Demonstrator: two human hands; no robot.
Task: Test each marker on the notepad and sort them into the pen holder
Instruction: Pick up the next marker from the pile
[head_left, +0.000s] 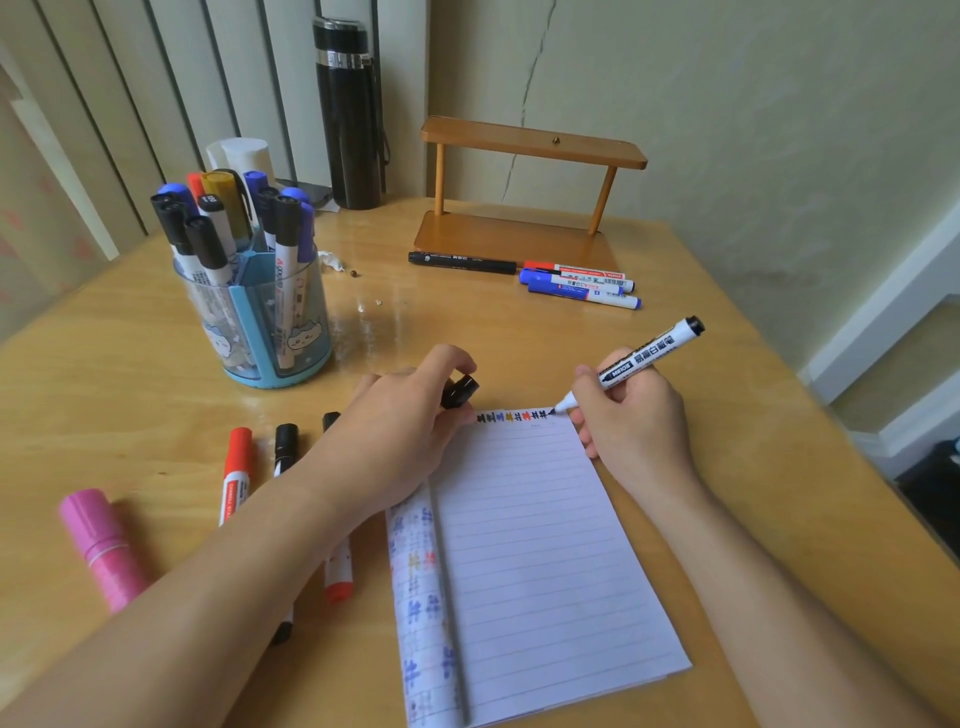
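pen holder (260, 332) upper left of frame, crowded with markers. untested markers (236, 475) lower left on table (130, 364). left hand (400, 431) centre, pinching black cap (460, 391), heel pinning notepad (535, 561). right hand (631, 415) right of centre, gripping black marker (644, 358), tip on page's top edge. risk: tip so near edge may run onto table; loosely held cap could drop, roll away.

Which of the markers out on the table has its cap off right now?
The black marker in the right hand, its tip touching the notepad. Its cap is in the left hand; the others visibly wear caps.
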